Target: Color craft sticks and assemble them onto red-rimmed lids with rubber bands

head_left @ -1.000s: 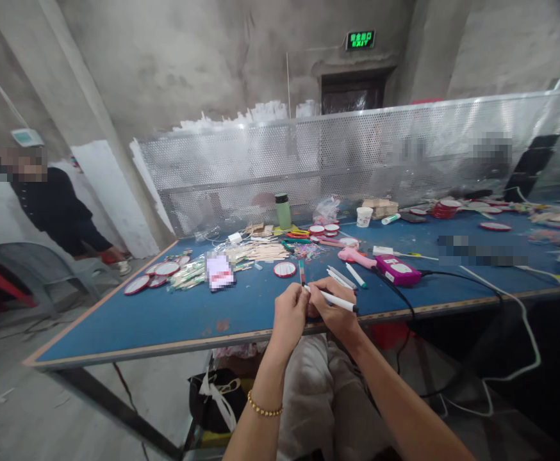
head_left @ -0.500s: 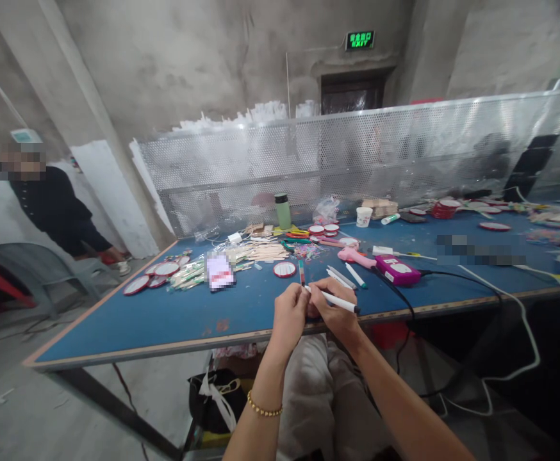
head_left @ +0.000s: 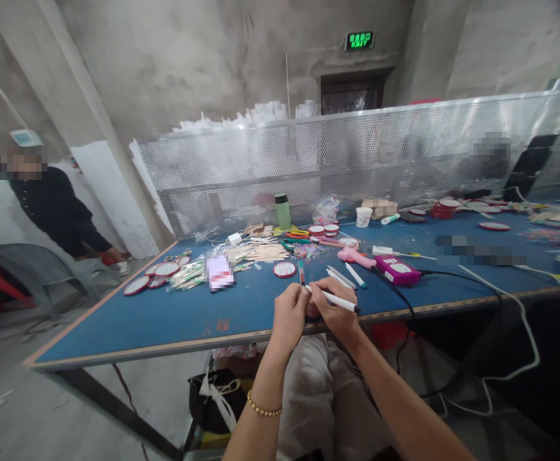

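My left hand (head_left: 289,304) is closed, pinching a thin strip with teal and reddish bands (head_left: 302,272) that stands up above the fingertips. Just to its right, my right hand (head_left: 334,308) grips a white marker pen (head_left: 340,302) with a black end. The pen slants down to the right, and its other end meets the strip near my left fingertips. My fingers hide the lower part of the strip. Beyond my hands lies a round red-rimmed disc (head_left: 284,269) with lines on its white face. White pens (head_left: 341,278) and a teal-tipped marker (head_left: 355,276) lie behind my right hand.
The blue table (head_left: 164,320) carries wooden sticks (head_left: 270,250), stacked red-rimmed discs (head_left: 166,268), a green bottle (head_left: 282,212), a paper cup (head_left: 363,217) and a magenta box (head_left: 397,270) with cables. A perforated metal screen (head_left: 241,160) stands behind. At left, a person (head_left: 54,205) is near a grey chair (head_left: 25,272).
My hands, the strip and the pen stay in nearly the same place. The person at the left has shifted the head slightly.
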Tool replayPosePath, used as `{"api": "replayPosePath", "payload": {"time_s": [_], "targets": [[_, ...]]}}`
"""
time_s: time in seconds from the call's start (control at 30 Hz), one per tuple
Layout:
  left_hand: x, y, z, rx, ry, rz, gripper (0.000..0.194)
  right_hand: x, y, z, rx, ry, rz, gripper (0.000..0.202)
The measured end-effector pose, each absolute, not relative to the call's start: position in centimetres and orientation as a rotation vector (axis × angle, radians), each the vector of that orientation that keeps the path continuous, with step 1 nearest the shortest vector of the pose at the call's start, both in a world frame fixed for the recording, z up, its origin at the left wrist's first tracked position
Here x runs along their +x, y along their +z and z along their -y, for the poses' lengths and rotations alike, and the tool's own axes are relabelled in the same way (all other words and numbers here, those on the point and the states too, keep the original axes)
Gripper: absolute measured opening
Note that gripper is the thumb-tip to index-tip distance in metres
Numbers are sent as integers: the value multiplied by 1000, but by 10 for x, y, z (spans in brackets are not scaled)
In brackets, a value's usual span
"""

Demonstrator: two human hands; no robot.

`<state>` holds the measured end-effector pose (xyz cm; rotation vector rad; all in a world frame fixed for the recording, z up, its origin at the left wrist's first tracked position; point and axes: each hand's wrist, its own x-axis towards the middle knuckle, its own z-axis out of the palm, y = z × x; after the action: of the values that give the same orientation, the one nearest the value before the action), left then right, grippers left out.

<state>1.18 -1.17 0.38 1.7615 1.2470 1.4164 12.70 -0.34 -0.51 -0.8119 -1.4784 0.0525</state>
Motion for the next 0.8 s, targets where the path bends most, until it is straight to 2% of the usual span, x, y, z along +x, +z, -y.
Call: {"api": "replayPosePath", "payload": {"time_s": [0.8], "targets": [[12, 5, 12, 1759, 1402, -1250, 33, 127, -7, 2, -786, 55, 1452, 19]]}}
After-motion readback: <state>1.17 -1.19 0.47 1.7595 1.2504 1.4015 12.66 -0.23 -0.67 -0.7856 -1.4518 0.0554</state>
